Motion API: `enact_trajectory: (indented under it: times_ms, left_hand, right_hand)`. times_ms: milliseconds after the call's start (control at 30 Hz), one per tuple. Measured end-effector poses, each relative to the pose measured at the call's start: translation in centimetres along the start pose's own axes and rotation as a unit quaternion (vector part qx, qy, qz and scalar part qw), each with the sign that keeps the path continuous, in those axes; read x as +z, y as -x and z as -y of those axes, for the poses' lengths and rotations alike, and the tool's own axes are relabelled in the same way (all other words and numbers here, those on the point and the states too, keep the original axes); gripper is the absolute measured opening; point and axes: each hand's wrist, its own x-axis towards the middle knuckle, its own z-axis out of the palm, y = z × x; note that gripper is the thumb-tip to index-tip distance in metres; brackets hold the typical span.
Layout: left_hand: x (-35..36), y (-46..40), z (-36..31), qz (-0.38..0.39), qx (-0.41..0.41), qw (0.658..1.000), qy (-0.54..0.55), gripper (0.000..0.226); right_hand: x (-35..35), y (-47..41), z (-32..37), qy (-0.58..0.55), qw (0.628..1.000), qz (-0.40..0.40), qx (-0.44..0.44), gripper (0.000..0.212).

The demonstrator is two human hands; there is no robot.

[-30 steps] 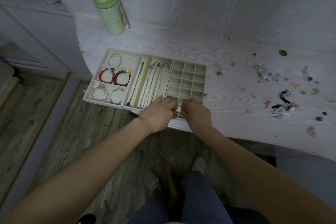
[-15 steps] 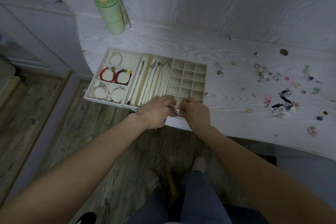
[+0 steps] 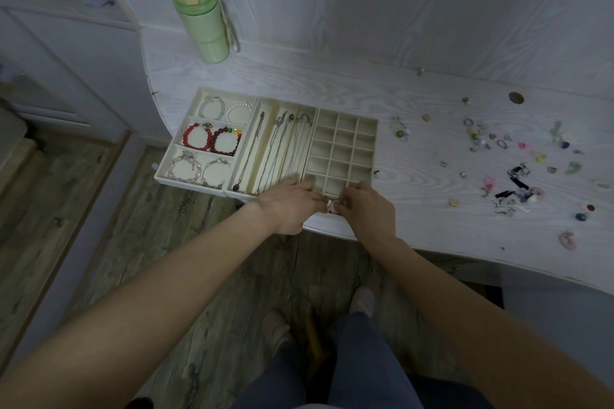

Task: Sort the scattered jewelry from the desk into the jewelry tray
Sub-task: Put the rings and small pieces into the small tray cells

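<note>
Nearest the camera, both forearms reach out over the wooden floor [image 3: 139, 242] toward the front edge of the desk [image 3: 415, 219]. The left hand [image 3: 289, 206] and the right hand [image 3: 367, 206] meet there, fingertips together, pinching a small pale piece [image 3: 332, 206] between them. The piece sits just at the near rim of the tray [image 3: 376, 146], in front of its grid section; what kind of jewelry it is cannot be told.

The tray lies at the desk's left front corner, its near left part overhanging the edge. Its right section is a grid of small square cells [image 3: 345, 149], those in view bare. The middle section holds several necklaces [image 3: 275, 149] laid lengthwise in long slots. The left section has three compartments: the nearest holds two pale beaded bracelets [image 3: 199, 169], the middle one a red bracelet [image 3: 196, 136] and a dark red bracelet [image 3: 226, 143] side by side, and the farthest two whitish ones [image 3: 222, 109].

To the right, well apart from the tray, the scattered jewelry [image 3: 498, 149] covers the desk's right half: rings, small coloured stones, black pieces and pink bits, with a pink item [image 3: 568, 239] near the front edge.

At the back left corner a green bottle [image 3: 204, 23] stands upright against the wall.
</note>
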Motion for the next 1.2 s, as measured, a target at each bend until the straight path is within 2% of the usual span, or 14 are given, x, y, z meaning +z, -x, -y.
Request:
enact_trajectory:
  times_ms: [400, 733, 900, 1067, 1200]
  left_hand:
    - [0.0, 0.0, -0.6, 0.013, -0.008, 0.998, -0.057, 0.06]
    - [0.4, 0.0, -0.5, 0.017, -0.012, 1.0, -0.018, 0.062]
    - [0.4, 0.4, -0.5, 0.009, -0.019, 0.999, 0.046, 0.066]
    - [-0.3, 0.1, -0.3, -0.059, -0.047, 0.987, 0.145, 0.056]
    - [-2.1, -1.4, -0.7, -0.126, -0.105, 0.967, 0.193, 0.041]
  right_hand:
    - [-0.2, -0.4, 0.4, 0.039, 0.998, 0.027, -0.031, 0.021]
    - [-0.3, -0.6, 0.7, 0.037, 0.999, 0.03, -0.025, 0.02]
    - [-0.6, -0.3, 0.5, -0.001, 1.0, 0.023, 0.0, 0.019]
    - [-1.5, -0.3, -0.4, -0.069, 0.997, 0.003, 0.034, 0.024]
    - [-2.9, -0.9, -2.0, -0.136, 0.988, -0.029, 0.068, 0.023]
